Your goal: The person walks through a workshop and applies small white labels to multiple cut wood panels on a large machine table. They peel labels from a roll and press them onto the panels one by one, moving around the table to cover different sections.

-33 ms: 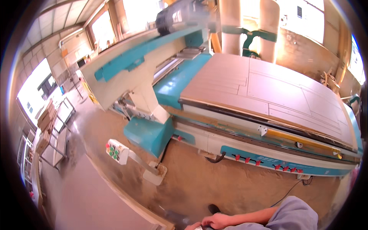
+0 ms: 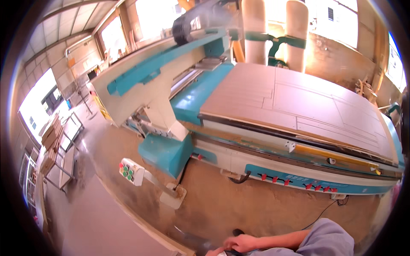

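Note:
At the lower edge, my right hand (image 2: 241, 242) reaches in from the right below a grey sleeve (image 2: 328, 237). Its fingers are bent and drawn together, close to my left hand (image 2: 215, 252). The lower edge cuts off most of the left hand, so its grip does not show. Between the hands is a small whitish thing (image 2: 222, 254), too little of it visible to name. Beyond them stands a white and teal flatbed cutting machine (image 2: 230, 156), and neither hand touches it. On its bed lies a large brownish board (image 2: 307, 96) with straight cut lines.
A control pedestal (image 2: 132, 171) with red and green buttons stands left of the machine. A large flat panel (image 2: 94, 217) fills the lower left. Stacked boards (image 2: 52, 134) rest on a rack at far left. Dust-collector bags (image 2: 297, 21) rise behind; a cable (image 2: 320, 216) crosses the dusty floor.
My right hand has shifted slightly up and left, its fingers raised a little beside the left hand. The view has tilted slightly; the machine and board look unchanged.

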The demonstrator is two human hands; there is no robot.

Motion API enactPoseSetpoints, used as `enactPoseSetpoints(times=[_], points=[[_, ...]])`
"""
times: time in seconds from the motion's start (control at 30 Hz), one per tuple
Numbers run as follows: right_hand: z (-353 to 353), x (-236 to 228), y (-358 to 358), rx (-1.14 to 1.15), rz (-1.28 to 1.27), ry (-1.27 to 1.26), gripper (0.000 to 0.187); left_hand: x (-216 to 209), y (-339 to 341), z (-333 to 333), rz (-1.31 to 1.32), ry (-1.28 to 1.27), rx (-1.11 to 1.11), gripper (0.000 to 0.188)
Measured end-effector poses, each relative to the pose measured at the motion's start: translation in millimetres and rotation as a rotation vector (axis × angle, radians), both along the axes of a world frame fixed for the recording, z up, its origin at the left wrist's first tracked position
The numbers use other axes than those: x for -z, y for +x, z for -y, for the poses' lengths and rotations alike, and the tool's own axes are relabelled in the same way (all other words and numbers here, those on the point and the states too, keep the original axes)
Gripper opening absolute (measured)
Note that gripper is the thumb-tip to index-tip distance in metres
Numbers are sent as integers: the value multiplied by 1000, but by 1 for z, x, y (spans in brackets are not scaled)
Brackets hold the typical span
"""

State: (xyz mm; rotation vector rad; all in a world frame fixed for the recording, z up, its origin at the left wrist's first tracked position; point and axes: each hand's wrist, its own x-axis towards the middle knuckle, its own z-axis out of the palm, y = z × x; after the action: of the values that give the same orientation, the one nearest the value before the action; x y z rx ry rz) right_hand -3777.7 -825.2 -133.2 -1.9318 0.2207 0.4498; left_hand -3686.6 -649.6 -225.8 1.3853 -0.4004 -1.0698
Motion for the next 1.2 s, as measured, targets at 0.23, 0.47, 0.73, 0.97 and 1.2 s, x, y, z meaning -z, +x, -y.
enactPoseSetpoints(times=[0.23, 0.47, 0.73, 0.97, 1.2], points=[[-29, -61, 11, 602, 407, -126, 54, -80, -32, 40, 663, -103, 324, 44], [55, -103, 7, 734, 169, 304, 50, -126, -40, 103, 717, 25, 426, 40], [231, -94, -60, 1076, 147, -205, 49, -158, -109, 154, 780, 162, 540, 35], [347, -72, -201, 1204, 121, -148, 40, -104, -183, 198, 641, 233, 575, 35], [414, -14, -393, 1567, 121, -57, 35, -130, -258, 266, 508, 260, 594, 34]])
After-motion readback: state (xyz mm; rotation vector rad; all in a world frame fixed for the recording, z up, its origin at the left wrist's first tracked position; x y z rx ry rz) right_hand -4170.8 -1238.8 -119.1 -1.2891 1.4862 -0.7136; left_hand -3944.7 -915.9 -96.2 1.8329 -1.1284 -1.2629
